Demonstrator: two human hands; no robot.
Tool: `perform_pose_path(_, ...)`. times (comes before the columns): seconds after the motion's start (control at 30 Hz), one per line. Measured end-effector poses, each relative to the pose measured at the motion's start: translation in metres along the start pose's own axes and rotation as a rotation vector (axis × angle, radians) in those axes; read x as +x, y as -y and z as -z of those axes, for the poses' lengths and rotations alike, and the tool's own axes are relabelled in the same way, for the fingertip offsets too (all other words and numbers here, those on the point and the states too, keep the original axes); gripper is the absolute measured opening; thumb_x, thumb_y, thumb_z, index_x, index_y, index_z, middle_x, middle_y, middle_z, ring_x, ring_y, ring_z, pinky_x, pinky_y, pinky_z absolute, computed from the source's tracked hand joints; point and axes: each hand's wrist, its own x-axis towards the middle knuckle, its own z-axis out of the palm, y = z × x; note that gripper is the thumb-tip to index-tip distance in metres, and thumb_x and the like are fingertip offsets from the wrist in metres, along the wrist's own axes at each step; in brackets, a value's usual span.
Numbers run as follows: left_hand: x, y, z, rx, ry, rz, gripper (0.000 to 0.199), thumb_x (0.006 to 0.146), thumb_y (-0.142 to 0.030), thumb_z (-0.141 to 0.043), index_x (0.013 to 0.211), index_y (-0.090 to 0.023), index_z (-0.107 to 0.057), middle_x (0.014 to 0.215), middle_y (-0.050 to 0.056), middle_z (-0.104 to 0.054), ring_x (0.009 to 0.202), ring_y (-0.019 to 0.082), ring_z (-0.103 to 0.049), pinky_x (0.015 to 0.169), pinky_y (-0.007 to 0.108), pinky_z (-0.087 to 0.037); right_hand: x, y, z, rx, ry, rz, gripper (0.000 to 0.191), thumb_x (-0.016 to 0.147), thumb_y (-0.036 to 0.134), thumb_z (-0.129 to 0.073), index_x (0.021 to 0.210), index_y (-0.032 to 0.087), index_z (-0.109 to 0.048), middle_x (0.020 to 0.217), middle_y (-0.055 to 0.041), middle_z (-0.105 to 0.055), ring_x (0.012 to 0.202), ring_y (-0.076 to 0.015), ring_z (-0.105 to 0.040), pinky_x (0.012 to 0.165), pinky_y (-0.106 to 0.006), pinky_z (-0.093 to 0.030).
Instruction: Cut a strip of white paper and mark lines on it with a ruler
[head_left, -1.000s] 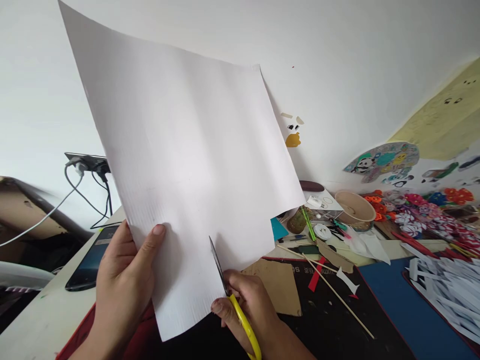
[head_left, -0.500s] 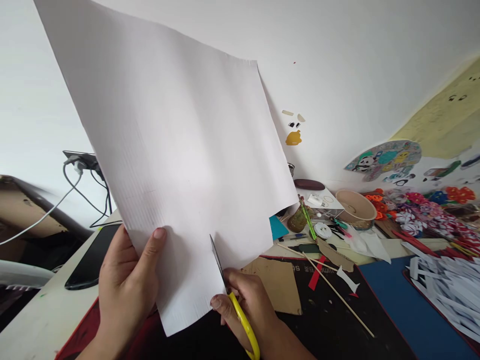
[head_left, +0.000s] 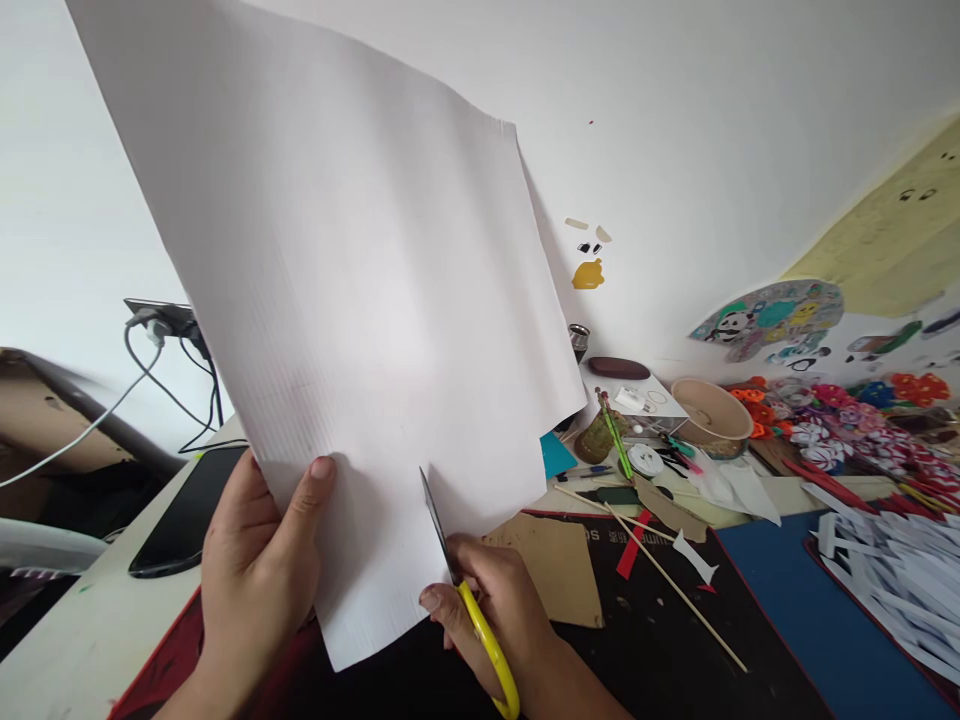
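A large white sheet of paper (head_left: 360,300) is held up before me, slightly wavy, with a notch at its lower right edge. My left hand (head_left: 262,560) grips its lower left edge, thumb on the front face and fingers behind. Yellow-handled scissors (head_left: 487,645) are in my right hand (head_left: 502,610), below the sheet's lower right part. One blade lies across the front of the paper, pointing up; the other blade is hidden. My right thumb sits near the scissors' pivot.
A black mat (head_left: 660,640) bears a cardboard piece (head_left: 562,570), thin sticks and paper scraps. Behind stand a round bowl (head_left: 711,410) and colourful flowers (head_left: 840,410). White paper strips (head_left: 892,590) are piled at right. A dark tablet-like object (head_left: 184,515) lies left.
The sheet's right edge has shifted slightly left, showing more of the metal cup behind it. My left hand has moved very slightly right. The scissors look unchanged.
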Motion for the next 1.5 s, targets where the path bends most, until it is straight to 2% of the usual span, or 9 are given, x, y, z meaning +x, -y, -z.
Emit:
perform_pose_path(0.27, -0.0014, -0.0001, 0.0005, 0.004, 0.015, -0.020, 0.051, 0.085, -0.062, -0.085, 0.124, -0.030, -0.078, 0.119, 0.005, -0.081, 0.102, 0.023, -0.074, 0.081, 0.024, -0.062, -0.0001, 0.0009, 0.0003, -0.030, -0.005, -0.004, 0.050, 0.099, 0.069, -0.066, 0.086, 0.021, -0.060, 0.065, 0.0025, -0.052, 0.054, -0.0128, -0.050, 0.051, -0.025, -0.038)
perform_pose_path(0.5, 0.0014, 0.0056, 0.0024, -0.007, 0.022, 0.012, 0.055, 0.083, -0.063, -0.086, 0.126, -0.029, -0.078, 0.123, 0.006, -0.079, 0.099, 0.023, -0.074, 0.077, 0.025, -0.062, 0.0001, 0.0010, -0.0004, -0.026, -0.005, -0.003, 0.048, 0.099, 0.067, -0.067, 0.084, 0.022, -0.056, 0.062, 0.0039, -0.049, 0.052, -0.0116, -0.048, 0.047, -0.022, -0.034)
perform_pose_path(0.77, 0.0020, 0.0069, 0.0048, -0.026, 0.035, 0.008, 0.055, 0.084, -0.063, -0.087, 0.126, -0.030, -0.079, 0.120, 0.005, -0.079, 0.094, 0.019, -0.073, 0.074, 0.020, -0.061, 0.0008, 0.0021, 0.0002, -0.014, -0.024, 0.034, 0.039, 0.099, 0.055, -0.071, 0.083, 0.023, -0.056, 0.063, 0.0049, -0.048, 0.054, -0.0119, -0.047, 0.050, -0.024, -0.033)
perform_pose_path(1.0, 0.0017, 0.0055, 0.0030, -0.027, 0.031, 0.008, 0.055, 0.082, -0.064, -0.088, 0.125, -0.032, -0.079, 0.118, 0.004, -0.078, 0.093, 0.018, -0.073, 0.073, 0.019, -0.061, 0.0018, 0.0016, -0.0003, 0.001, -0.036, 0.044, 0.033, 0.096, 0.043, -0.073, 0.079, 0.022, -0.053, 0.064, 0.0073, -0.039, 0.056, -0.0104, -0.035, 0.053, -0.025, -0.028)
perform_pose_path(1.33, 0.0007, 0.0078, 0.0054, -0.038, 0.047, 0.027, 0.058, 0.085, -0.064, -0.086, 0.133, -0.032, -0.076, 0.117, 0.003, -0.079, 0.099, 0.019, -0.072, 0.078, 0.019, -0.060, 0.0015, 0.0002, -0.0019, -0.020, -0.052, 0.074, 0.033, 0.097, 0.042, -0.073, 0.080, 0.022, -0.054, 0.064, 0.0071, -0.041, 0.056, -0.0104, -0.035, 0.053, -0.024, -0.027)
perform_pose_path(1.5, 0.0000, 0.0061, 0.0022, -0.037, 0.031, 0.035, 0.056, 0.084, -0.063, -0.086, 0.130, -0.030, -0.077, 0.121, 0.004, -0.079, 0.100, 0.021, -0.073, 0.079, 0.023, -0.062, 0.0018, -0.0004, -0.0016, -0.024, -0.047, 0.082, 0.032, 0.097, 0.041, -0.073, 0.080, 0.022, -0.054, 0.064, 0.0070, -0.041, 0.055, -0.0101, -0.036, 0.051, -0.023, -0.028)
